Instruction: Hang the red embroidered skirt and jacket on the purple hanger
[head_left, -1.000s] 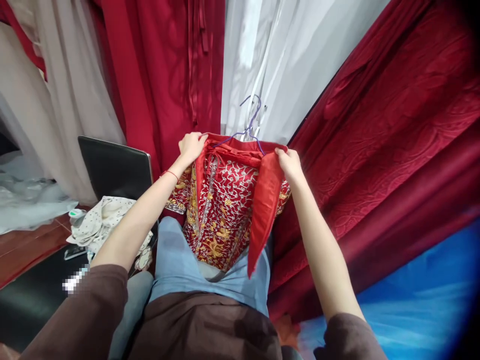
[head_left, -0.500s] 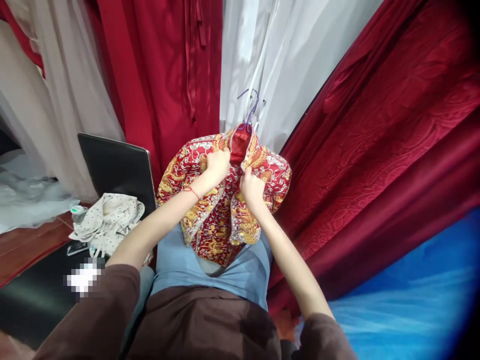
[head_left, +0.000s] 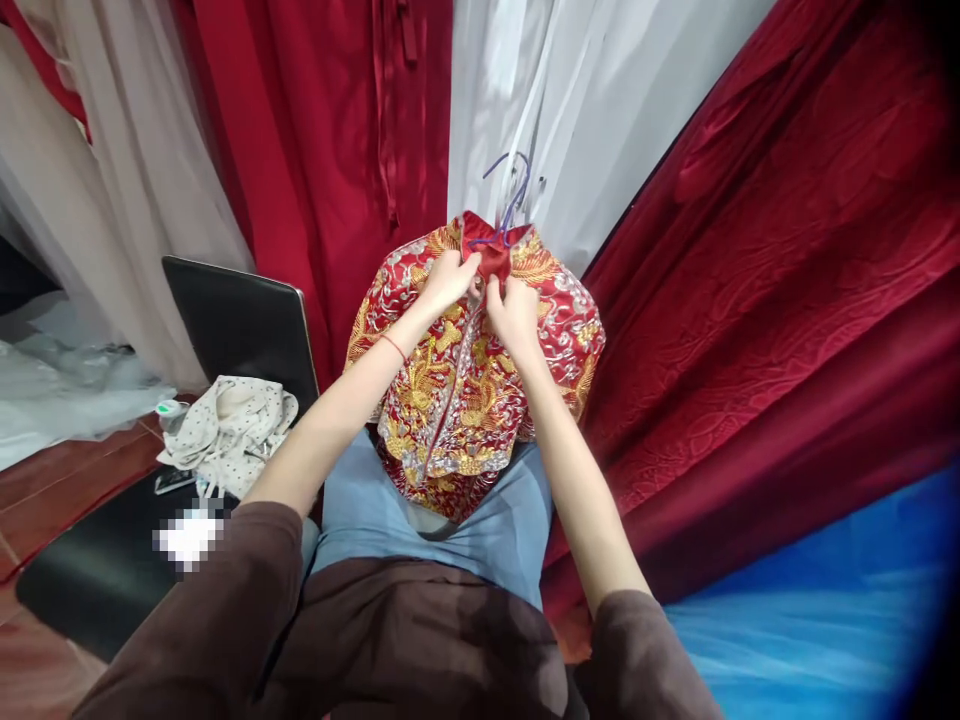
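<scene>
A red jacket (head_left: pixel 480 385) with gold and silver embroidery hangs on a purple hanger (head_left: pixel 510 195) and rests on my lap. Its two front panels lie closed together. My left hand (head_left: pixel 448 280) pinches the left edge of the collar just below the neck. My right hand (head_left: pixel 512 312) pinches the right edge beside it, so the hands nearly touch. What sits between the fingertips is too small to make out. A thin red string circles my left wrist.
A black chair (head_left: pixel 232 325) stands at the left with a cream dotted cloth bag (head_left: pixel 229 430) on its seat. Red garments (head_left: pixel 322 130), white garments (head_left: pixel 570 110) and a dark red embossed fabric (head_left: pixel 780 300) hang close around. Blue fabric (head_left: pixel 817 620) lies at lower right.
The jacket was held wide open by both hands. The panels have been folded shut and both hands have moved in to the collar at the centre front.
</scene>
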